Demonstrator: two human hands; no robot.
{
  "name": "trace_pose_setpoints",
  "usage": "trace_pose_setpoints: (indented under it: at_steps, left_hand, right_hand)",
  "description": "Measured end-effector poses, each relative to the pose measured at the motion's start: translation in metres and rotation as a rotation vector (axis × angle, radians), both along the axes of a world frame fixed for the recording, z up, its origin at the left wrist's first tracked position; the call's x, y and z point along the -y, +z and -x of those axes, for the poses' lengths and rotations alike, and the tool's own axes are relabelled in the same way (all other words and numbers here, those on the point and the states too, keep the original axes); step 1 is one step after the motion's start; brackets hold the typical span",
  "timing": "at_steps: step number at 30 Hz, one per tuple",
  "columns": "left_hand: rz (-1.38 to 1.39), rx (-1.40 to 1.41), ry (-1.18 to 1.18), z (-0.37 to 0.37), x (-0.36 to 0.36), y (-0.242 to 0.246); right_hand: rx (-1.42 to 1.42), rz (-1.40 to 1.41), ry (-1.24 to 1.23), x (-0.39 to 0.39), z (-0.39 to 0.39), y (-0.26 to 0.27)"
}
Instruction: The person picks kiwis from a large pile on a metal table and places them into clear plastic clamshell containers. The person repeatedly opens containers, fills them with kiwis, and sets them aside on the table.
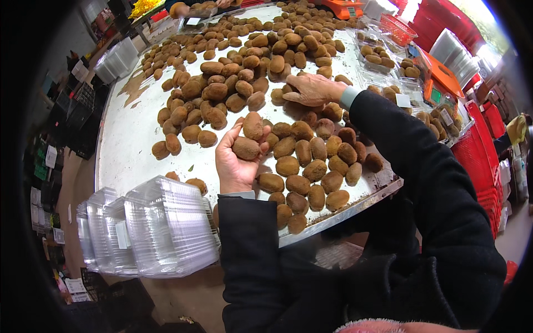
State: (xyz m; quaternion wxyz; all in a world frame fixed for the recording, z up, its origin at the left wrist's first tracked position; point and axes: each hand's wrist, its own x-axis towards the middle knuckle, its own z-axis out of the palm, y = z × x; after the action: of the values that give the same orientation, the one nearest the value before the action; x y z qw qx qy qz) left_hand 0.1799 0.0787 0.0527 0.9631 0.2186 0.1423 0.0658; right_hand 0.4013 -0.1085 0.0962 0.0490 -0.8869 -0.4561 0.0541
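Note:
My left hand (235,164) is palm up and holds two brown kiwifruit, an upper kiwifruit (252,125) and a lower kiwifruit (245,148) resting against the curled fingers. Farther forward and to the right, my right hand (314,89) reaches palm down into the fruit. Its thumb and fingers close around another kiwifruit (288,88), mostly hidden beneath them. Between my arms a loose spread of kiwifruit (315,170) covers the near corner of the white table (129,154). A heaped pile of kiwifruit (216,91) lies ahead of my left hand.
Nested clear plastic clamshell boxes (166,229) stand at the near left edge. Filled clear boxes (377,58), an orange scale (443,73) and stacked red crates (479,166) line the right side. Across the table, another person's hand (180,10) is beside a box of fruit.

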Motion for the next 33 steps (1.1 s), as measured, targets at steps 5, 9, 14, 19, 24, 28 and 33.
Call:
trace_pose_setpoints:
  at_steps: [5,9,14,19,24,28,33]
  left_hand:
    - [-0.017,-0.027,0.059,0.000,-0.004,-0.003]
    - [-0.154,0.082,-0.032,-0.003,0.004,-0.005]
    - [-0.318,0.148,-0.034,-0.002,0.013,-0.001]
    - [-0.352,0.187,-0.090,-0.002,0.014,0.000]
    - [-0.269,0.198,-0.011,-0.001,0.010,-0.004]
    - [-0.143,0.199,0.036,-0.003,-0.001,-0.006]
    - [-0.138,0.047,0.192,-0.003,-0.002,-0.007]
  right_hand:
    - [-0.439,-0.321,-0.099,0.022,0.017,0.032]
    - [-0.599,-0.577,-0.027,0.013,0.040,0.048]
    - [-0.534,-0.469,0.174,-0.029,0.074,0.038]
    - [-0.635,-0.451,0.196,-0.032,0.084,0.026]
    - [-0.498,-0.556,-0.053,-0.023,0.032,0.024]
    - [-0.141,-0.345,-0.162,-0.012,0.000,0.008]
    - [-0.031,-0.099,-0.055,-0.019,0.000,-0.014]
